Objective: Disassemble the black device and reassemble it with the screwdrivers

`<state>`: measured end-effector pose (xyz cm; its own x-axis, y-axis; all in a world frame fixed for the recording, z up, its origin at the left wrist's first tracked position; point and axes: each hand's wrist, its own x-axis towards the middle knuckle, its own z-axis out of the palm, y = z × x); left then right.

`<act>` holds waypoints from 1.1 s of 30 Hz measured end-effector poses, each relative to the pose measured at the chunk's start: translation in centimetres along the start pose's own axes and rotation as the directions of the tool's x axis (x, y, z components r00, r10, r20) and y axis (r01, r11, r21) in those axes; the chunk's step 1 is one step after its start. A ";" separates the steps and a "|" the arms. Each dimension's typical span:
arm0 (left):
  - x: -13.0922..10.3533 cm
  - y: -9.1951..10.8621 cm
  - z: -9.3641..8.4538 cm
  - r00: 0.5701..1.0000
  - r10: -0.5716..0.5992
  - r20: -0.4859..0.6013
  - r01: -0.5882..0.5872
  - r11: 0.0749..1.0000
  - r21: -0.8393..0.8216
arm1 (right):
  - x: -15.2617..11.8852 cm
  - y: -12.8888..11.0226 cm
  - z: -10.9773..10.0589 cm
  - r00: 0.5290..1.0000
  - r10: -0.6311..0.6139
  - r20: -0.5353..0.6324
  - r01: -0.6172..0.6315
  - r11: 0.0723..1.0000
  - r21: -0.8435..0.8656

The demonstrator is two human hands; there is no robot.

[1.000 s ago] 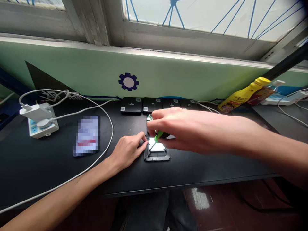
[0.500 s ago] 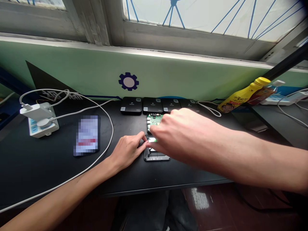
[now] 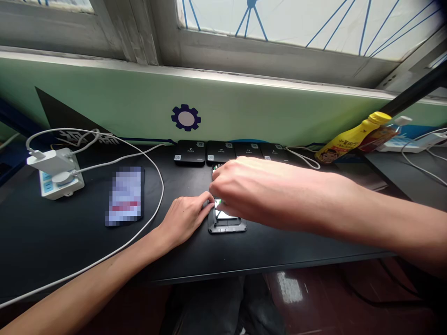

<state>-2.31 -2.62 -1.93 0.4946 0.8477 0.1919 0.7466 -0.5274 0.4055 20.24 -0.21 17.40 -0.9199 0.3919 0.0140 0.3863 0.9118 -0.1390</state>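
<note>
Near the desk's front edge, the left hand (image 3: pixel 185 215) steadies the casing (image 3: pixel 227 228).

left: white power strip (image 3: pixel 47 186), pixelated phone (image 3: pixel 125 195) | right: leaning yellow bottle (image 3: pixel 351 138) | wall: gear emblem (image 3: pixel 186 117)

Daylight comes in through the pale window (image 3: pixel 307 28) at the top, leaving the frame around it grey and dull. The bench (image 3: pixel 185 256) is dim, with a soft sheen near its middle. A bright patch of glare sits on the dark red floor (image 3: pixel 314 298). The right forearm (image 3: pixel 335 200) is lit along its top and shaded beneath. Wide-angle stretch shows toward the edges, and the phone screen (image 3: pixel 125 195) is pixelated.
</note>
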 end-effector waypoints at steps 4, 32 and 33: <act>0.0 -0.2 0.2 1.000 -0.004 0.004 0.004 1.000 0.012 | -0.1 0.3 -0.2 0.999 -0.025 0.021 0.024 0.999 0.027; 0.1 0.2 -0.1 0.995 -0.088 0.043 0.086 0.995 0.047 | 1.0 0.2 -1.6 0.956 0.243 0.167 -0.267 0.953 0.142; 0.1 0.2 -0.2 0.995 -0.088 0.048 0.086 0.995 0.043 | 0.9 0.1 -1.5 0.952 0.253 0.173 -0.276 0.953 0.123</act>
<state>-2.13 -2.63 -1.65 0.4478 0.8870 0.1125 0.8048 -0.4547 0.3816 19.52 0.42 18.91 -0.7894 0.5828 -0.1929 0.6138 0.7459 -0.2584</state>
